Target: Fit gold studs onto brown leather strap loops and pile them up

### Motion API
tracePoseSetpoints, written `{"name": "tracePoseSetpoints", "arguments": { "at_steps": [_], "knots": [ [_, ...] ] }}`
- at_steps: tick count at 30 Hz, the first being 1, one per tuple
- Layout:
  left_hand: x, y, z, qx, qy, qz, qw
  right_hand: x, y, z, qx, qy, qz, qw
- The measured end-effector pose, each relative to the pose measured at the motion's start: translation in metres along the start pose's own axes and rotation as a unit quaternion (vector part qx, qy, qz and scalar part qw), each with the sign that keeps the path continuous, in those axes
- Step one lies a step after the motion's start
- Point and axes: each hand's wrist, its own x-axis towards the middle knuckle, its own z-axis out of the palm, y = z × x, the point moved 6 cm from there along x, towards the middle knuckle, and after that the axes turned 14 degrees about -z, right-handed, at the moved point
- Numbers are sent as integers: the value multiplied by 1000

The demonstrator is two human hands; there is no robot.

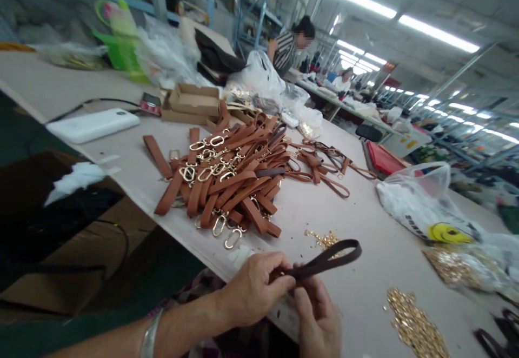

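Note:
A dark brown leather strap loop (338, 256) rises from between my two hands, its rounded end pointing right above the table. My left hand (259, 285) pinches the strap's lower end between thumb and fingers. Just below it, my right hand (318, 315) is closed at the same end of the strap; its fingertips are partly hidden. Beyond my hands lies a big heap of brown leather straps (227, 179), many with gold oval clasps (219, 225). A small pile of gold metal pieces (326, 239) sits just behind the loop.
A larger gold heap (416, 320) lies at the right, near a plastic bag with a smiley (450, 232). Cardboard boxes (194, 101), a white power bank-like block (95, 125) and clear bags (261, 77) stand behind. The table edge (182, 247) runs along my left. A person in stripes (284, 50) works farther back.

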Motion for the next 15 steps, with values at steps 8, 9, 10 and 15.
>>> {"name": "tracePoseSetpoints", "arguments": {
  "at_steps": [8,9,10,15],
  "knots": [
    [-4,-1,13,71,15,61,995,-4,-22,14,58,-16,16,998],
    [-1,-4,14,73,14,70,995,-2,-20,16,91,8,19,996],
    [2,-8,14,73,19,80,994,2,-17,20,128,31,21,991],
    [17,-12,8,117,30,143,982,24,-4,-10,154,86,31,984]
  ]
}}
